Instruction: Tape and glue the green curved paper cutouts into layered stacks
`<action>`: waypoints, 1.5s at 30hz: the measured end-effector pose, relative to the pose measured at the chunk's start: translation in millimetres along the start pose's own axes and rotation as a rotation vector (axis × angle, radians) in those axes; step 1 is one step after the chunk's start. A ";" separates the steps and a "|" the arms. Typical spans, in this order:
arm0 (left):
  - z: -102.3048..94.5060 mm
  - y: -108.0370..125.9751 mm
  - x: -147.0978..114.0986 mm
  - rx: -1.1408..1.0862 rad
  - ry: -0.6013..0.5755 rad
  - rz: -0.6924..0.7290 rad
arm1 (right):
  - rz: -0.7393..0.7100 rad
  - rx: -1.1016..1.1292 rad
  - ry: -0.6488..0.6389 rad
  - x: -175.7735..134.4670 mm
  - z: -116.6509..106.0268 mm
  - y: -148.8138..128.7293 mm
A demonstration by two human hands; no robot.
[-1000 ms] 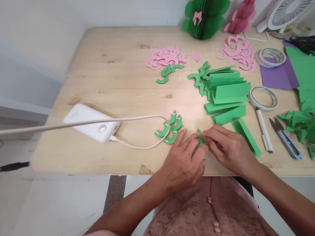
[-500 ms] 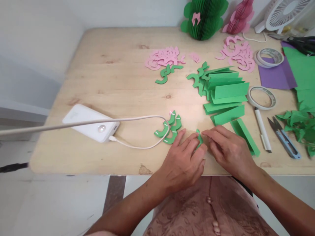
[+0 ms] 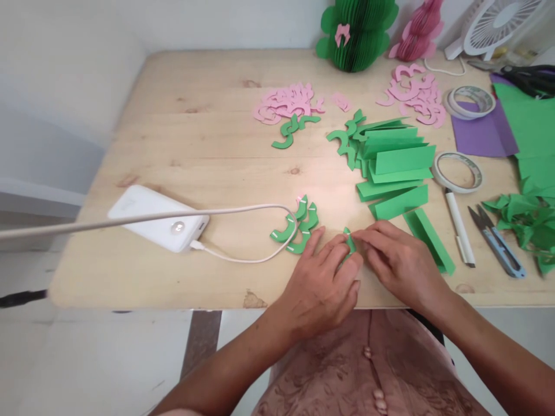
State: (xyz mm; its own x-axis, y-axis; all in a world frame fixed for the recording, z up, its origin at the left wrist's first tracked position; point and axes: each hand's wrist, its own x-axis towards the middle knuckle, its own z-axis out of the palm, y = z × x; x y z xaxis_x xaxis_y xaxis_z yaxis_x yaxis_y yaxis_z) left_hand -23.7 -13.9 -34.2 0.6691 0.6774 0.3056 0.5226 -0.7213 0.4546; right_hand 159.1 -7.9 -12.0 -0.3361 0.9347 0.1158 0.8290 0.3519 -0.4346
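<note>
Near the table's front edge, my left hand (image 3: 323, 283) rests over a small curved green paper cutout (image 3: 349, 240), its curled fingers holding the piece down and covering much of it. At the cutout's top right, my right hand (image 3: 396, 257) is closed in a pinch. Whatever its fingertips hold is too small to make out. Just left of my left hand lie curved green paper cutouts (image 3: 307, 222) bearing short white strips, with a loop of white cable (image 3: 260, 261) across them. Folded green paper strips (image 3: 405, 163) are spread beyond my right hand.
A white power bank (image 3: 151, 216) lies on the left. Pink cutouts (image 3: 284, 104) sit farther back, near a green honeycomb paper ornament (image 3: 358, 37). To the right are a tape roll (image 3: 458, 188), a white pen (image 3: 459, 225), blue thread snips (image 3: 498, 242) and green scraps (image 3: 526, 216).
The whole view has shifted slightly to the left. Both hands keep nearly the same pose at the green paper cutout.
</note>
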 end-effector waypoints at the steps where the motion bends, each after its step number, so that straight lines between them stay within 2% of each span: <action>1: 0.0 -0.1 -0.1 -0.004 0.005 0.000 | 0.032 0.065 0.005 0.3 -0.7 1.2; 6: -0.4 -0.4 0.1 -0.015 0.015 -0.003 | 0.098 0.188 0.069 -0.2 -0.8 3.5; 23: -1.1 -0.4 0.3 -0.017 -0.002 -0.004 | 0.015 -0.040 0.080 -4.5 7.2 -4.9; 29: -2.1 -0.6 1.0 -0.034 0.006 -0.006 | -0.020 -0.017 0.039 -6.3 6.7 -4.5; 35: -1.9 -0.2 0.8 -0.018 0.017 -0.006 | -0.005 -0.009 0.093 -6.3 5.4 -2.0; 40: -2.2 -0.1 0.9 -0.024 0.002 -0.009 | -0.018 -0.054 0.053 -7.2 7.8 -5.5; 45: -2.1 0.3 1.1 -0.024 0.010 -0.009 | -0.046 -0.047 0.081 -10.0 8.2 -4.5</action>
State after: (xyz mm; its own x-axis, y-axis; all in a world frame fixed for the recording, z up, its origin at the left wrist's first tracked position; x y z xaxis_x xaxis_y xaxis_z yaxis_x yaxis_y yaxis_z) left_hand -24.0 -13.0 -32.0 0.6596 0.6850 0.3095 0.5153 -0.7118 0.4773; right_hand 155.1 -19.3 -18.5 -0.3388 0.9176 0.2078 0.8339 0.3952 -0.3853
